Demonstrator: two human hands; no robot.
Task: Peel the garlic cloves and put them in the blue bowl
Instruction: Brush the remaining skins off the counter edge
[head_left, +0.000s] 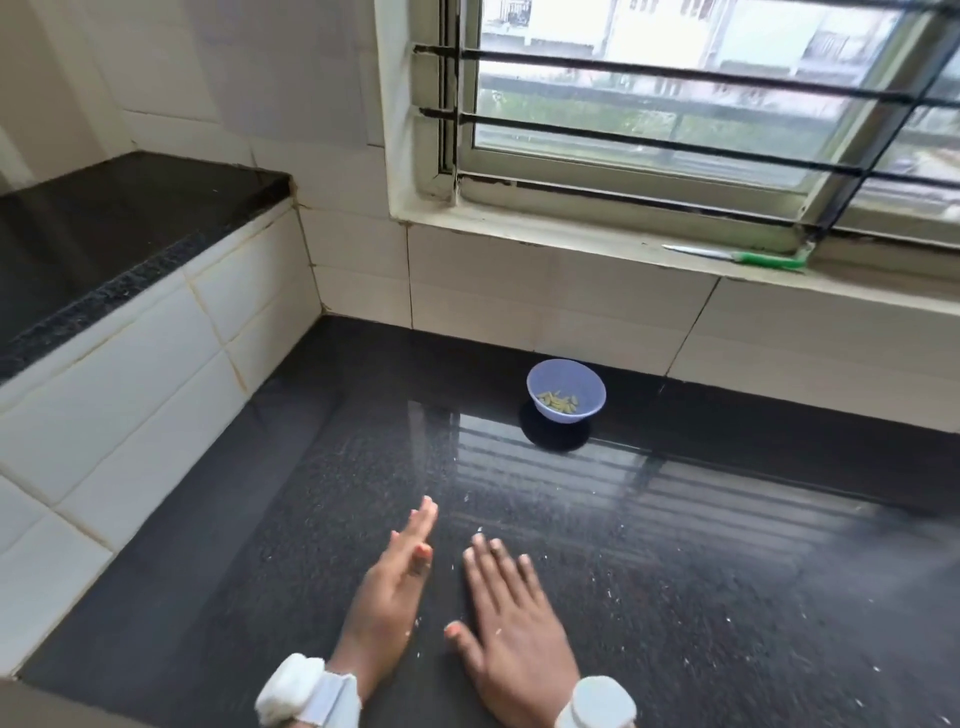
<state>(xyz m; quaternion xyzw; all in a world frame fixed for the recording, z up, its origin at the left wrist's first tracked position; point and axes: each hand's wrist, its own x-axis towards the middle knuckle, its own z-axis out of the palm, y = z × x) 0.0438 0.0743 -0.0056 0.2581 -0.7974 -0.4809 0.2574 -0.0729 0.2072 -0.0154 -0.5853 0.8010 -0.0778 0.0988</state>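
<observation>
Round blue bowl (566, 388) holds cloves (558, 400); glossy speckled counter (727, 545)

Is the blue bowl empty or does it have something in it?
Not empty. The blue bowl stands upright with a few pale cloves at its bottom.

Daylight comes thru the window (701, 104) at upper right, bright & a bit washed out, w/ the buildings outside soft and out of focus. It throws a striped glare of the window bars across the glossy black counter (571, 519) at centre-right, while the blue bowl (566, 389) sits over a dark round shadow/reflection; the left of the frame, incl. the upper-left ledge (104, 234), is dimmer. Wide-angle bend curves tile lines & the window frame toward the edges, and the lower right corner smears w/ blur; both hands at bottom centre look slightly soft.
</observation>
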